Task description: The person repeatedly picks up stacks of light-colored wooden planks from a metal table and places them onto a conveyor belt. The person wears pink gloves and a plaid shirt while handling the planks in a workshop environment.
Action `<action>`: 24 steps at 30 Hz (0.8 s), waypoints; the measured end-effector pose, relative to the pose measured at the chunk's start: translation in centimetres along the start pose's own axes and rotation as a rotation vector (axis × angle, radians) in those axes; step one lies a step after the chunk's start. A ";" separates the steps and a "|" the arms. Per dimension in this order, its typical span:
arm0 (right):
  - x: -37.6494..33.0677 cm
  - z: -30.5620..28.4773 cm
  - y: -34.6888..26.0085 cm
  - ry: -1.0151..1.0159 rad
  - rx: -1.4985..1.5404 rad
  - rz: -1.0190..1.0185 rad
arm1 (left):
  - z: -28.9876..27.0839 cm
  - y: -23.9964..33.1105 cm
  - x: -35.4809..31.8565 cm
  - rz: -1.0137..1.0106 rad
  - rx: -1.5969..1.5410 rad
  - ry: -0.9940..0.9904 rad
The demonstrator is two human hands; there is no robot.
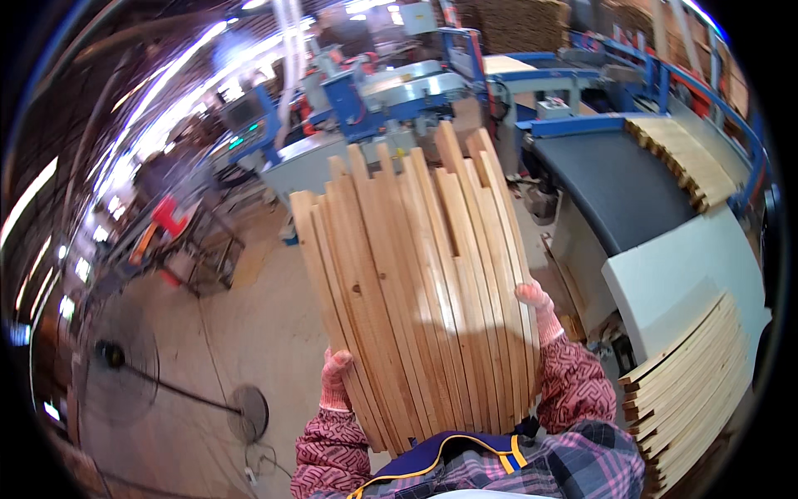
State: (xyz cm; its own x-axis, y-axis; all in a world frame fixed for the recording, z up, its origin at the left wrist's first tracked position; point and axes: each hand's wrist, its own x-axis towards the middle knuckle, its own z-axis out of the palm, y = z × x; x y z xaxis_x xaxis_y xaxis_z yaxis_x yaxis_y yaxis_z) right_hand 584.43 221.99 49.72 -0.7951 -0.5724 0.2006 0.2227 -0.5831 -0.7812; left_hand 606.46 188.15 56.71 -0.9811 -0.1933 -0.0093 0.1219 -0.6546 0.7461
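Note:
A wide bundle of long wooden strips [391, 274] lies side by side against my front, the far ends uneven. My left hand [337, 378], in a pinkish glove, grips the bundle's left edge with its thumb on top. Farther up, my right hand [539, 306], gloved alike, clamps the right edge. The fingers of both hands are mostly hidden beneath the wood. Both forearms wear red patterned sleeves.
To the right runs a dark conveyor belt [615, 179] with wooden strips [686, 162] along its far side. A pale panel [690, 279] adjoins it, near another stack of strips [694, 399]. A pedestal fan [116, 356] stands left; blue-and-grey machinery [345, 104] is ahead.

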 end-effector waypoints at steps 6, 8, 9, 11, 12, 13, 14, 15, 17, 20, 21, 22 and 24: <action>-1.7 8.1 -7.4 0.184 0.165 -0.167 | -0.9 0.1 11.6 -0.126 0.051 -0.225; -2.3 6.0 -7.8 0.356 0.124 -0.285 | 1.8 -0.5 16.7 -0.232 0.034 -0.338; -2.3 5.6 -7.5 0.439 0.101 -0.361 | 3.4 -0.5 19.6 -0.303 0.027 -0.418; -2.9 5.7 -8.0 0.598 0.062 -0.441 | 3.6 -2.7 25.4 -0.469 0.007 -0.599; -3.7 4.9 -7.6 0.672 0.080 -0.464 | 4.4 -4.0 28.1 -0.536 0.012 -0.665; -4.6 3.4 -7.5 0.733 0.093 -0.486 | 5.8 -5.5 30.3 -0.588 0.012 -0.729; -5.5 2.4 -7.8 0.785 0.105 -0.507 | 7.2 -7.3 32.5 -0.632 0.009 -0.792; -5.2 3.6 -8.7 0.884 0.078 -0.579 | 8.5 -8.9 35.1 -0.665 0.052 -0.838; -6.9 3.4 -9.0 0.989 0.130 -0.599 | 11.0 -11.4 38.5 -0.742 0.148 -0.912; -12.9 -4.4 -7.0 1.195 -0.202 -0.688 | 17.4 -15.5 40.0 -0.964 0.106 -0.919; -11.5 -1.6 -8.5 1.219 -0.152 -0.680 | 18.9 -15.5 41.0 -0.967 0.189 -0.938; -10.6 0.2 -10.3 1.243 -0.112 -0.693 | 20.4 -16.6 42.1 -0.979 0.173 -0.957; -16.3 -4.3 -7.6 1.366 -0.170 -0.639 | 21.8 -20.8 42.8 -1.031 0.147 -0.990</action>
State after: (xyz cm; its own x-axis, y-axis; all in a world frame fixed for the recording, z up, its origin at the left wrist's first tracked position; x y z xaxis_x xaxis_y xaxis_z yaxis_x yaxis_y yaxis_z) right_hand 593.30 238.23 49.85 -0.6490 0.7556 -0.0891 -0.3410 -0.3935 -0.8537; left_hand 558.63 209.43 55.34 -0.3271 0.9304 -0.1651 -0.6511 -0.0953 0.7530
